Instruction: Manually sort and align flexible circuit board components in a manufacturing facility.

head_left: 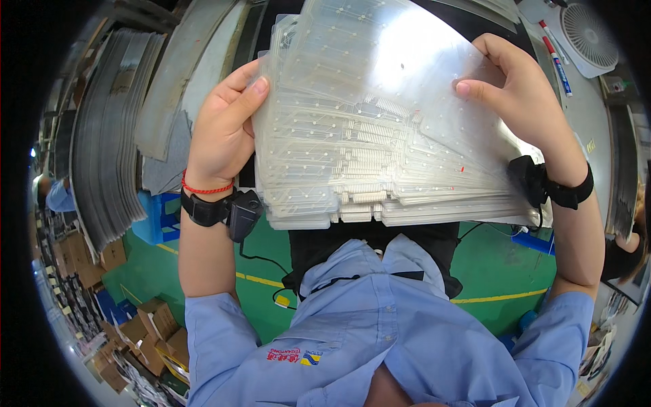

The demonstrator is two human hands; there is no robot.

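Observation:
A thick, fanned stack of clear plastic sheets (298, 146) with printed circuit lines and pale dots lies before me, white comb-like tails (366, 166) lined up along its middle. My left hand (227, 115) grips the stack's left edge, thumb on top and fingers underneath. On the upper right, my right hand (519, 85) pinches the edge of the top clear sheet (380, 54) between thumb and fingers. That sheet is bent upward and reflects a bright glare. Small red marks show on some sheets. Black straps with small devices circle both my wrists.
Tall piles of grey sheets (112, 136) stand on the left. At the upper right are a small white fan (588, 37) and marker pens (559, 64). Cardboard boxes (149, 325) sit on the green floor (271, 261) at lower left. Another person's arm (627, 247) shows at the far right.

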